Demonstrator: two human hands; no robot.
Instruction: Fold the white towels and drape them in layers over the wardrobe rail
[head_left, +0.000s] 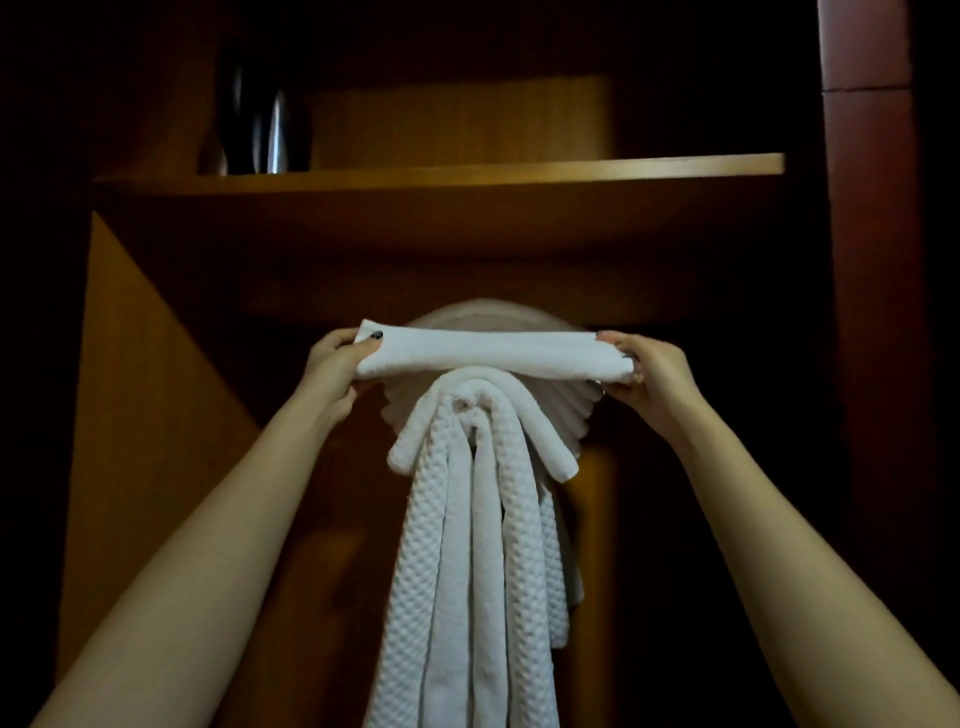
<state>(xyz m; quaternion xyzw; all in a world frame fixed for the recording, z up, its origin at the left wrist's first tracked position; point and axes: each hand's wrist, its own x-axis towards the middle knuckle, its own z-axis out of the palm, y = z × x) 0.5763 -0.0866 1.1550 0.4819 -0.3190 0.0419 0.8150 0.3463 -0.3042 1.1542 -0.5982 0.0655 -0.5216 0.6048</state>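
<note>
Head view, wardrobe interior, dim light.

- Bare forearms enter from 7 and 5 o'clock, reaching up toward centre.
- Waffle-weave towels (457, 545): white, hanging in long narrow folds from centre down past the 6 o'clock edge. A smooth rolled border loops over their top and ends at both sides.
- Left hand (332, 366): fingers curled round the 9 o'clock end of the folded towel (493, 353), thumb on top.
- Right hand (649, 371): pinches the 3 o'clock end, thumb on top, fingers under.
- Folded towel: white, smooth, a flat narrow band held level and taut between the hands, directly above the top of the hanging folds. Whether it touches them cannot be told.
- Layered towels (569, 410) just behind the band: stacked fold edges fan out at 4 o'clock, a rounded top shows at 12 o'clock. The rail itself is covered.
- Wardrobe: side panel (140, 405) at 9 o'clock, well apart from the left hand; dark open room at 3 o'clock up to a red-brown post (872, 260).
- Shelf (441, 174) overhead at 12 o'clock carries dark glossy vessels (265, 124) at its 10 o'clock end.
</note>
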